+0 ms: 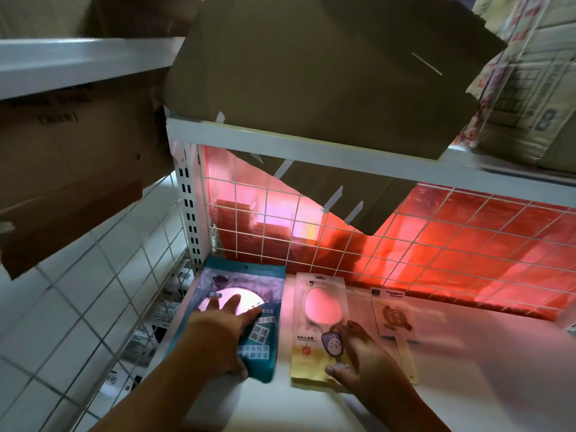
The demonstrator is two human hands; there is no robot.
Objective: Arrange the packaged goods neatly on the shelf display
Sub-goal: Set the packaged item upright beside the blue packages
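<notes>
Three flat packaged goods lie side by side on the white shelf [486,388], and two hands are on them.

The teal package [265,347] lies at the left edge of the shelf, with its top end near the back left corner. It holds one round mirror [251,302]. The left hand [215,338] lies on it with the fingers [232,302] straight and a little spread across the mirror. The thumb is at the near end of the package.

The yellow package [307,353] is just beside it, toward the middle. It holds one oval mirror [321,307] with a handle. The right hand [364,360] is on the right edge of this package, fingers bent over the edge and thumb [332,369] on the front. It seems to pinch the package, but the picture is blurred there.

The third package [394,319] is clear with a brown print. It lies right of the yellow one and partly under the right hand. Its content is too blurred to name.

One wire grid panel [436,244] closes the back edge of the shelf, and red packs show behind it. One large cardboard box [311,73] leans over the front edge of the shelf above.
</notes>
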